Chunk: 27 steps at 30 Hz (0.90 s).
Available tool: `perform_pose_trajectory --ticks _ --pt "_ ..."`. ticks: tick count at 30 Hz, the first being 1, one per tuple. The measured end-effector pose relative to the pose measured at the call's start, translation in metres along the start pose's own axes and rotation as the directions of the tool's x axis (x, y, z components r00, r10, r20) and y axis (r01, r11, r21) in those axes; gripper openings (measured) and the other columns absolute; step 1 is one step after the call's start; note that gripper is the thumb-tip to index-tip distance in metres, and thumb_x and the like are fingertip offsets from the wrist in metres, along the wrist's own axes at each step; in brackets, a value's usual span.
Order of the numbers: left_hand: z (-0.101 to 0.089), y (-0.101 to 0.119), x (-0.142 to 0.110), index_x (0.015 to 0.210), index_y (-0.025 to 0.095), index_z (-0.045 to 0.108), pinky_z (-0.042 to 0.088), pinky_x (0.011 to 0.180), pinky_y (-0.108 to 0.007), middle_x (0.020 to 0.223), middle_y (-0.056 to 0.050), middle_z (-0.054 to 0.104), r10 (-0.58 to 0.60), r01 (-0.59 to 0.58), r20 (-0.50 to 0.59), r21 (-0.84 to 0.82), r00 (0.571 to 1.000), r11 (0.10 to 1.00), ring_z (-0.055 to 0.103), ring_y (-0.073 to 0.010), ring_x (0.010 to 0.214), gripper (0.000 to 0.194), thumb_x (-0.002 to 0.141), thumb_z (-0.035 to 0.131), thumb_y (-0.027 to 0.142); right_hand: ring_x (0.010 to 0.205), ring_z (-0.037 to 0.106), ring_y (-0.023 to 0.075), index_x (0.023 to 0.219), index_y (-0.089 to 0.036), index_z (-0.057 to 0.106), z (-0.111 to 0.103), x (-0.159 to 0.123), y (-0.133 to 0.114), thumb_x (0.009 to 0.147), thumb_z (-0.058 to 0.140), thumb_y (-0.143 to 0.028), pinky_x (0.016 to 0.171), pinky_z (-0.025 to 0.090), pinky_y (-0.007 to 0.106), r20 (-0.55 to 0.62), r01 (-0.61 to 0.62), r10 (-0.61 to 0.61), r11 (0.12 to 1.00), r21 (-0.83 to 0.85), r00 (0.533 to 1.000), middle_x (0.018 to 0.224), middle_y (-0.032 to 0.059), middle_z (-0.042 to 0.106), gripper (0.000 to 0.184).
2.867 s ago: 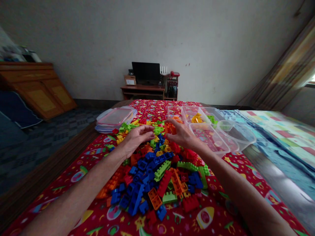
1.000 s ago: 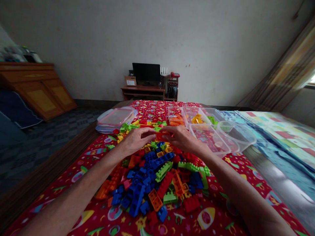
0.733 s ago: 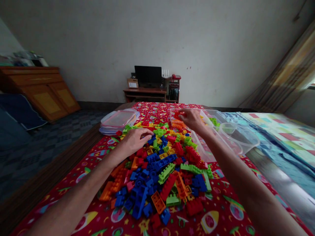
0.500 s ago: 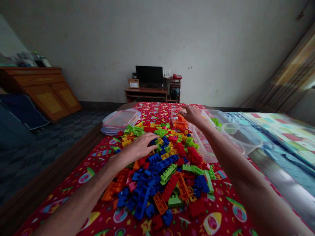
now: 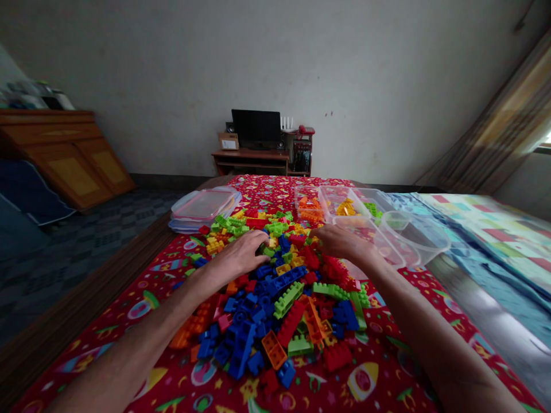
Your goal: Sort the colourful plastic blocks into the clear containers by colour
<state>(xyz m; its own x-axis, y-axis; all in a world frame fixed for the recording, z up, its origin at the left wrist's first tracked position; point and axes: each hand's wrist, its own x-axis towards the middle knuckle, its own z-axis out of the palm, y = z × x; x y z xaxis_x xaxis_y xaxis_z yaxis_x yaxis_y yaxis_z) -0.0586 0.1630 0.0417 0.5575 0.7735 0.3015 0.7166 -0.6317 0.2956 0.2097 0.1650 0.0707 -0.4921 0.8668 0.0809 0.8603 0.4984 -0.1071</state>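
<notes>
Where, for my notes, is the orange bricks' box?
In the head view, the clear box stands right of the pile's far end, left of the yellow bricks' box.

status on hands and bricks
Left hand at brick pile, fingers apart from thumb. Right hand by pile's right side, grip unclear. Right forearm partly hides clear bin.

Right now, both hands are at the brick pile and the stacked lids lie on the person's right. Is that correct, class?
Not quite: the head view shows the stacked lids on the person's left. The left hand and right hand are at the brick pile.
</notes>
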Motion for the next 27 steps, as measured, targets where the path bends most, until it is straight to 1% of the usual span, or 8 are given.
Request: perform_pose_trajectory --ticks 5,11,13,16,19,21,24,27 --pt "-0.012 0.011 0.003 0.084 0.019 0.062 0.049 0.076 -0.032 0.084 -0.005 0.069 -0.142 0.142 0.003 -0.069 0.990 0.987 0.065 -0.0220 0.078 0.015 0.076 0.060 0.032 0.091 0.059 0.0195 0.105 -0.017 0.067 0.006 0.002 0.000 0.074 0.052 0.000 0.079 0.045 0.030 -0.056 0.036 -0.032 0.995 0.087 0.998 0.101 0.0105 0.068 0.038" --pt "-0.011 0.007 0.006 0.109 0.017 0.060 0.050 0.074 -0.033 0.087 -0.006 0.072 -0.199 0.169 -0.090 -0.268 0.976 0.948 0.067 -0.0220 0.078 0.034 0.080 0.054 0.034 0.066 0.055 0.0123 0.105 -0.012 0.069 -0.011 0.007 -0.007 0.074 0.046 -0.006 0.065 0.040 0.026 -0.268 0.054 0.035 0.946 0.320 0.963 0.080 0.0073 0.069 0.040" --pt "-0.009 0.007 0.006 0.115 0.017 0.057 0.052 0.071 -0.033 0.084 -0.006 0.071 -0.219 0.168 -0.089 -0.392 0.972 0.905 0.066 -0.0210 0.074 0.040 0.082 0.054 0.039 0.061 0.054 0.0108 0.107 -0.010 0.069 -0.013 0.011 -0.010 0.075 0.043 -0.009 0.061 0.040 0.025 -0.289 0.057 0.098 0.874 0.482 0.952 0.081 0.0071 0.070 0.041" --pt "-0.007 0.015 0.005 0.119 0.015 0.053 0.054 0.070 -0.033 0.082 -0.005 0.070 -0.279 0.206 -0.016 -0.633 0.960 0.746 0.067 -0.0203 0.074 0.051 0.081 0.056 0.049 0.058 0.054 0.0101 0.114 -0.010 0.065 -0.010 0.017 -0.018 0.077 0.037 -0.011 0.056 0.040 0.023 -0.233 0.062 0.158 0.689 0.722 0.959 0.087 0.0077 0.072 0.047" --pt "-0.002 0.026 0.005 0.118 0.014 0.051 0.056 0.077 -0.037 0.084 -0.004 0.069 -0.304 0.235 0.065 -0.790 0.950 0.566 0.068 -0.0203 0.079 0.060 0.074 0.065 0.053 0.065 0.059 0.0116 0.117 -0.012 0.063 -0.003 0.020 -0.028 0.078 0.038 -0.011 0.058 0.043 0.023 -0.193 0.101 0.127 0.517 0.850 0.973 0.090 0.0072 0.072 0.047" --pt "0.002 0.030 0.006 0.117 0.016 0.050 0.055 0.081 -0.039 0.085 -0.003 0.069 -0.307 0.239 0.087 -0.831 0.948 0.502 0.068 -0.0197 0.080 0.063 0.070 0.069 0.053 0.075 0.062 0.0133 0.118 -0.014 0.063 0.002 0.020 -0.034 0.079 0.041 -0.011 0.065 0.047 0.025 -0.195 0.146 0.064 0.452 0.880 0.979 0.094 0.0072 0.072 0.045" --pt "0.007 0.032 0.008 0.114 0.016 0.050 0.056 0.080 -0.039 0.085 -0.002 0.069 -0.329 0.236 0.085 -0.859 0.940 0.454 0.068 -0.0189 0.078 0.064 0.066 0.073 0.053 0.093 0.063 0.0157 0.118 -0.016 0.064 0.007 0.020 -0.040 0.081 0.047 -0.011 0.080 0.048 0.030 -0.241 0.244 -0.069 0.477 0.844 0.968 0.105 0.0073 0.071 0.041" --pt "0.010 0.031 0.009 0.110 0.016 0.052 0.056 0.076 -0.036 0.079 0.000 0.068 -0.353 0.238 0.079 -0.869 0.932 0.433 0.068 -0.0184 0.074 0.066 0.061 0.077 0.053 0.099 0.061 0.0169 0.117 -0.018 0.065 0.008 0.017 -0.045 0.082 0.051 -0.012 0.086 0.046 0.031 -0.258 0.310 -0.175 0.605 0.733 0.950 0.110 0.0067 0.069 0.038"
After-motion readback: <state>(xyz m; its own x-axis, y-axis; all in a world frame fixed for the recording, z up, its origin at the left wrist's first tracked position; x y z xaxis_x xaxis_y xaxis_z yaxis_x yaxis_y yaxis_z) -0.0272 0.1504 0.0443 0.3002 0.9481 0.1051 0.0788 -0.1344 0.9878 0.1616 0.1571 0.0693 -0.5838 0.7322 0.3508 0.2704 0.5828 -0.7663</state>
